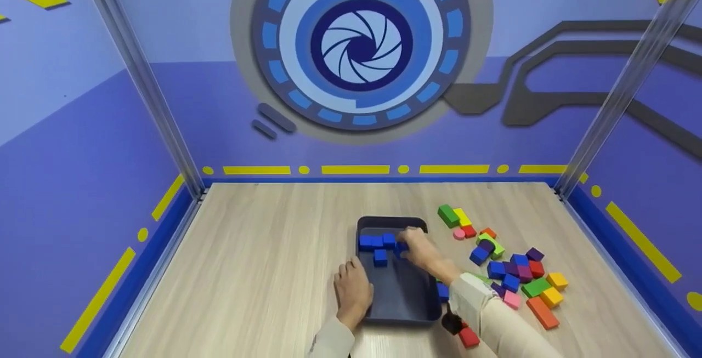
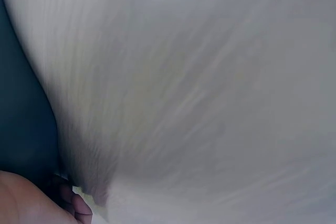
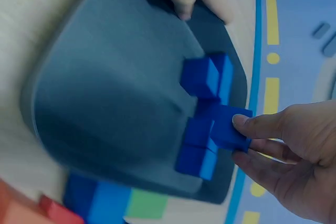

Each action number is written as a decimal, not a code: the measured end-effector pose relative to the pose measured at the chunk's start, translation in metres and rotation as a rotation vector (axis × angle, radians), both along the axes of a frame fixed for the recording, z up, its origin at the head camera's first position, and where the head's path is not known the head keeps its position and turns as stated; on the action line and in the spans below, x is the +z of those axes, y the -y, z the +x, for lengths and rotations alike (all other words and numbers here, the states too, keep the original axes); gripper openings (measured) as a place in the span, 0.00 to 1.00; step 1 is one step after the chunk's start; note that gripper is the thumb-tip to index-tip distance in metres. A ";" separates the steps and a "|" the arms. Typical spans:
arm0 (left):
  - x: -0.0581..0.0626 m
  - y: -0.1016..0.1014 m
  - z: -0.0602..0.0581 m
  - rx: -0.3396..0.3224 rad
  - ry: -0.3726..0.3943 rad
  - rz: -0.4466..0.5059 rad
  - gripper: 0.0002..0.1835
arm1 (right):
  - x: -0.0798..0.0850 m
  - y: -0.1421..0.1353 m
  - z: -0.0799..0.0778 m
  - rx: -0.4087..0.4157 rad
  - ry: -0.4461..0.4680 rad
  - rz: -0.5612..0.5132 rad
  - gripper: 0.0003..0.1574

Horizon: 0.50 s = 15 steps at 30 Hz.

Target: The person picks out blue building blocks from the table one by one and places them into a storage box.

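My right hand (image 1: 418,248) is over the far part of a dark grey tray (image 1: 403,297). In the right wrist view, the thumb and fingers of the right hand (image 3: 299,156) pinch a blue cube (image 3: 229,128) above other blue cubes (image 3: 197,153) in the tray. The head view shows several blue cubes (image 1: 378,241), most in a row, with one blue cube (image 1: 380,258) in front of it. My left hand (image 1: 354,288) grips the tray's left rim. Only part of the left hand (image 2: 31,203) shows in the left wrist view, beside the tray wall.
Right of the tray lie several loose coloured blocks, among them a green block (image 1: 448,216), an orange block (image 1: 542,313) and a purple block (image 1: 535,254). A red block (image 1: 469,337) lies near the right sleeve (image 1: 493,314). Patterned walls (image 1: 181,128) enclose the wooden table (image 1: 247,270).
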<state>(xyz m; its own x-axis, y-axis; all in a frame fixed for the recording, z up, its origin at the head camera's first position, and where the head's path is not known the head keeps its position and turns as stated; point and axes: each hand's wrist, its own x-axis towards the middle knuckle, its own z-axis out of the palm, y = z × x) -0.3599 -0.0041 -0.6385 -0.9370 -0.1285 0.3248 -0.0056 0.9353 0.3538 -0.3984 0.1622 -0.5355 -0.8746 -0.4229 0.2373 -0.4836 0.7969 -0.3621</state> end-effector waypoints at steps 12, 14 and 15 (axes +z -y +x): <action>0.003 -0.003 -0.001 -0.023 0.003 -0.035 0.32 | -0.030 0.003 -0.002 -0.006 0.021 -0.008 0.13; 0.002 -0.003 0.000 -0.026 -0.001 -0.033 0.32 | -0.026 -0.005 -0.003 -0.007 -0.004 -0.021 0.11; 0.002 -0.002 0.000 -0.026 -0.006 -0.032 0.32 | -0.023 -0.011 -0.005 -0.006 -0.028 -0.028 0.11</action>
